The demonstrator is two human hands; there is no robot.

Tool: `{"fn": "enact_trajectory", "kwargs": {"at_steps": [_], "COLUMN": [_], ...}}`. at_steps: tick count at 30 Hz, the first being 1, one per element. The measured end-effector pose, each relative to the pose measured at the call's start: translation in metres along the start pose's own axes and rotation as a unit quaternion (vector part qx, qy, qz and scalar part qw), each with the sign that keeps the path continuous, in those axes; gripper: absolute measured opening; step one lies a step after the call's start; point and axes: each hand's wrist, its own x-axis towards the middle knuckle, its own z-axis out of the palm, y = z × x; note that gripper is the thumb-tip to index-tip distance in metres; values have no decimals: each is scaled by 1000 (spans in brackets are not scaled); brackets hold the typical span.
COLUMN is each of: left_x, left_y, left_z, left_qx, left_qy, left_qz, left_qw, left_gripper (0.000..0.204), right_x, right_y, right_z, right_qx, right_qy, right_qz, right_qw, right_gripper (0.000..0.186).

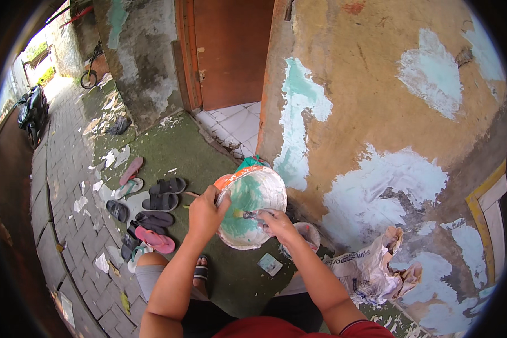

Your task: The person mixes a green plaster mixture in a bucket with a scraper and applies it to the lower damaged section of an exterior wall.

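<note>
My left hand (204, 211) grips the left rim of a white-and-orange bucket (272, 188), holding it tilted toward me; pale green paint or filler (244, 194) coats its inside. My right hand (276, 225) holds a small smeared tool (245, 214), apparently a brush, inside the bucket at the right. Behind the bucket is a bright green item (250, 162), partly hidden. Below it, another container (307, 236) stands by the wall, beside a crumpled paper sack (388, 273). A small square object (269, 263) lies on the green ground below the bucket.
A peeling ochre wall (366, 90) with pale patches rises at the right. An orange door (231, 50) stands over white tiles (225, 127). Several sandals (158, 239) and paint flakes lie at the left, beside a paved lane (73, 197) with a parked scooter (32, 112) and a bicycle (89, 77).
</note>
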Motion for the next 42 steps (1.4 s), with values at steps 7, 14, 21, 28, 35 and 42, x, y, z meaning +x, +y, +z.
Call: {"fn": "enact_trajectory", "kwargs": {"at_steps": [7,14,21,28,35,42], "left_x": [-1,1,2,5,7,3], "left_y": [7,8,-3,-19,-21,-25], "left_z": [-4,-5,1,1,-4,-2], "left_qx": [-16,-49,-71,-94,-86,-70], "left_qy": [9,14,38,63,50,48], "left_qz": [-29,-50,-87,-124,-152,-155], "left_qw": [999,997,993,986,983,984], "left_gripper": [29,32,35,36,37,35], "right_x": [4,-6,-23,-26,-32,-29], "right_y": [8,-6,-12,-5,-10,11], "right_z": [-5,-7,-21,-28,-18,-28], "right_qx": [99,132,181,242,221,271], "right_qy": [-10,13,39,43,57,50], "right_qz": [24,34,19,9,5,34], "right_qw": [995,991,982,969,974,961], "right_gripper": [27,27,25,19,25,31]}}
